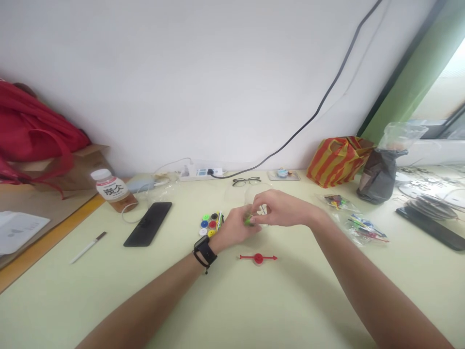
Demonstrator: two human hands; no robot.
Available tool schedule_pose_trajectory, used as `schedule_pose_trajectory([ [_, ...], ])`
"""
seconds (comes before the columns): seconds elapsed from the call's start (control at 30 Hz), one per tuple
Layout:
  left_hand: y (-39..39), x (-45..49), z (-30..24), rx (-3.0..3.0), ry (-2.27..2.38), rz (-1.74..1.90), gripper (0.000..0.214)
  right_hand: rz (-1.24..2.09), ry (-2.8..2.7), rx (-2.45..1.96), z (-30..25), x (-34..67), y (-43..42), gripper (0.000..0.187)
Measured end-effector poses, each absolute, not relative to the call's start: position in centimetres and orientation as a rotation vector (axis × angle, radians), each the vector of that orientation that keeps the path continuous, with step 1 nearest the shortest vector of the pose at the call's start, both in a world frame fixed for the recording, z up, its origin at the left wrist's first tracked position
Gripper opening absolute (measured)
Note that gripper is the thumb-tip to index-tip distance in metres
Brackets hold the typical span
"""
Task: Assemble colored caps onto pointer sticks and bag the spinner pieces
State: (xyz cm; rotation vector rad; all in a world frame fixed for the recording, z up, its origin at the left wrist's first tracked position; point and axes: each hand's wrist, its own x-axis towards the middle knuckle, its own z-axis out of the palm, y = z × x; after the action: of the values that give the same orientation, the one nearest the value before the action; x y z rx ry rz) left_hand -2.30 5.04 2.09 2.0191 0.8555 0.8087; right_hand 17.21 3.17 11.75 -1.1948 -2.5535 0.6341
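Both my hands meet above the middle of the pale yellow table [232, 300]. My left hand [235, 229], with a black watch on its wrist, pinches a small green plastic piece [247, 219]. My right hand [279, 208] closes on the same green piece from the right, fingers curled. Just in front of the hands lies a red round piece with a thin red axle through it [258, 258]. Left of the hands sits a cluster of small coloured plastic discs [210, 224].
A black phone [148, 224], a white pen [88, 247] and a drink bottle [109, 187] lie to the left. Glasses [246, 181] and a power strip [202, 172] sit by the wall. Bags of coloured parts [358, 227], a striped bag [337, 160] and a dark tablet [432, 226] are on the right.
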Motion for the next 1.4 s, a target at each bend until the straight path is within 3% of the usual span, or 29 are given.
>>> schedule_pose_trajectory([
  [0.37, 4.8, -2.2, 2.1, 2.045, 0.977, 0.81, 0.022, 0.796, -2.106, -1.729, 12.7, 16.2, 2.6, 0.059],
  [0.53, 4.9, -2.2, 2.1, 2.095, 0.954, 0.837, 0.026, 0.56, -2.139, -1.783, 12.2, 15.4, 2.1, 0.065],
  [0.7, 4.9, -2.1, 2.0, 2.018, 0.907, 0.846, 0.029, 0.754, -2.084, -1.779, 13.0, 16.0, 1.9, 0.07],
  [0.9, 5.0, -2.2, 1.7, 2.035, 0.891, 0.806, 0.034, 0.705, -2.219, -1.795, 12.4, 16.4, 2.0, 0.074],
  [1.07, 5.4, -2.3, 1.5, 2.009, 0.927, 0.803, 0.032, 0.622, -2.255, -1.613, 12.8, 16.7, 2.1, 0.066],
  [1.2, 6.0, -2.5, 1.7, 1.969, 0.966, 0.859, 0.042, 0.348, -2.147, -1.482, 14.6, 17.2, 1.4, 0.044],
  [1.4, 6.5, -2.9, 1.7, 2.02, 0.896, 0.935, 0.024, 0.699, -2.578, -1.178, 13.7, 15.8, 0.3, 0.019],
])
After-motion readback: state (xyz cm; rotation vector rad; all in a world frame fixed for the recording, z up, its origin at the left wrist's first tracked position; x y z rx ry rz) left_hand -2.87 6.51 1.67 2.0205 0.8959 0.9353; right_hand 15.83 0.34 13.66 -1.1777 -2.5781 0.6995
